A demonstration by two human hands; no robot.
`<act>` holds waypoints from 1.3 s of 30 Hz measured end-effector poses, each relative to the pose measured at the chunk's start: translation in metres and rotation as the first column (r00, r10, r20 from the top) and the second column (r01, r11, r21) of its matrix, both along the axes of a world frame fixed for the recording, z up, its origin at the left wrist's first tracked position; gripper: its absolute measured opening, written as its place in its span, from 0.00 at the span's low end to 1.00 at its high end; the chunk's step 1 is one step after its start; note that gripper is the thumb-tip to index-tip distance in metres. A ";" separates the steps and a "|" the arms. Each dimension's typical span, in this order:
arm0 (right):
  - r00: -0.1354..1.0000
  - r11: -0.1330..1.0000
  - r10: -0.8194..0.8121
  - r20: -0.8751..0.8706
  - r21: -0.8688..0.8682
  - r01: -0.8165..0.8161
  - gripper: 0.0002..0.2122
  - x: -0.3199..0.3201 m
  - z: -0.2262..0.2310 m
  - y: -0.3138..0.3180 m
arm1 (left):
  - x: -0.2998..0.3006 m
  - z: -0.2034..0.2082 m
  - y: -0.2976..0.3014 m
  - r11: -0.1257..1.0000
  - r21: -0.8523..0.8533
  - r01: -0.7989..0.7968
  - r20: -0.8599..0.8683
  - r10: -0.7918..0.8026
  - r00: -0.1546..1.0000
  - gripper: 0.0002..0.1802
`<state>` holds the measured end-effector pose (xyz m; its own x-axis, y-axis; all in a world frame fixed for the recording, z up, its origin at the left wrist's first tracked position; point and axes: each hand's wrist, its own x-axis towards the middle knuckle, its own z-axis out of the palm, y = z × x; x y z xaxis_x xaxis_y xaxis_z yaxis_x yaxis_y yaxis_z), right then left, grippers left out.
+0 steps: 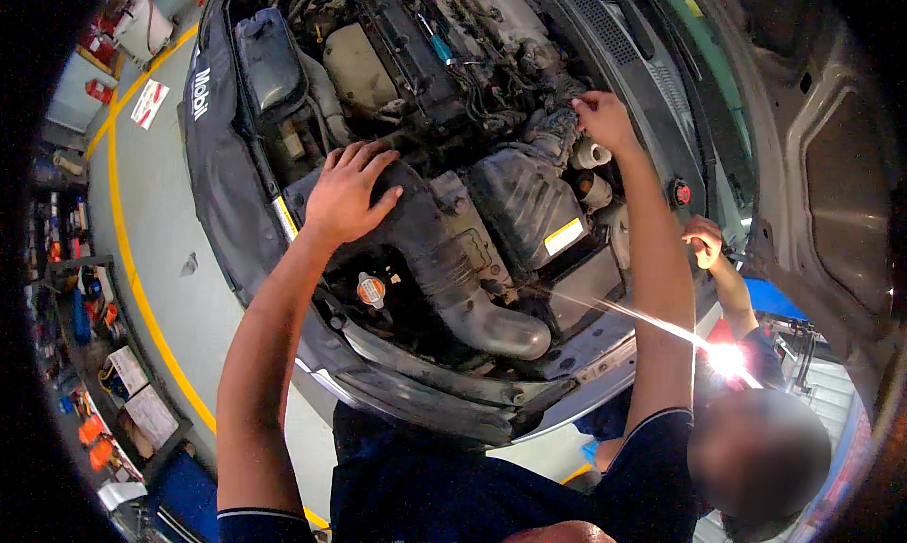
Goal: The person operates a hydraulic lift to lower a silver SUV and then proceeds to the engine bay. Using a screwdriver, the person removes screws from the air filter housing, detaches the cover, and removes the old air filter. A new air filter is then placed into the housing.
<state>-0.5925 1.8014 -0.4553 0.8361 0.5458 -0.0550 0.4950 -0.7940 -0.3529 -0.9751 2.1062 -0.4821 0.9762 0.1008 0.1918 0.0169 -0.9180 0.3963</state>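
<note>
Grey workshop floor with yellow lines [132, 278] runs left of an open engine bay [425, 165], where the left hand [348, 195] lies flat, fingers spread, on the black intake duct [444, 259], while the right hand [603, 118], farther right, closes its fingers on a wiring bundle [553, 127] beside a co-worker's hand [704, 241].

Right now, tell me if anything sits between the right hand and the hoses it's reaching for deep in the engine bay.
Nothing visible does. The right hand already rests on the tangle of hoses and wires behind the black air filter box. The left hand lies flat on the black intake duct, apart from it.
</note>
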 end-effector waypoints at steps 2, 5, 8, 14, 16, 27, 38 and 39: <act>0.999 0.998 -0.049 -0.019 0.035 0.050 0.22 -0.016 -0.005 -0.002 | 0.000 -0.001 0.003 1.000 -0.018 0.012 0.003 -0.012 1.000 0.30; 0.998 0.995 -0.043 0.037 -0.086 0.046 0.29 -0.031 -0.003 0.008 | -0.002 -0.006 0.007 1.000 -0.014 0.009 0.006 -0.009 1.000 0.31; 0.995 0.987 -0.022 0.099 -0.158 0.038 0.32 -0.036 -0.004 0.014 | 0.000 -0.004 0.011 0.999 -0.033 0.029 0.009 -0.029 1.000 0.32; 0.996 0.817 -0.059 0.073 -0.569 0.090 0.33 -0.027 0.003 0.058 | 0.002 -0.008 0.014 0.995 -0.096 0.008 0.011 -0.007 1.000 0.33; 0.996 0.782 -0.089 -0.010 -0.620 0.064 0.32 -0.022 0.003 0.064 | 0.000 -0.009 0.014 0.994 -0.106 -0.002 0.019 0.004 1.000 0.34; 0.989 0.854 0.111 0.099 -0.518 -0.044 0.29 -0.027 -0.006 0.046 | 0.007 -0.001 0.024 0.981 -0.195 -0.003 -0.059 -0.008 0.998 0.36; 0.998 0.919 0.055 0.031 -0.392 -0.038 0.23 -0.026 0.002 0.045 | 0.017 -0.004 0.026 0.982 -0.189 0.020 -0.142 -0.048 0.989 0.40; 0.997 0.922 0.071 0.038 -0.384 -0.051 0.23 -0.025 0.002 0.047 | 0.017 -0.005 0.026 0.984 -0.178 0.018 -0.151 -0.046 0.988 0.40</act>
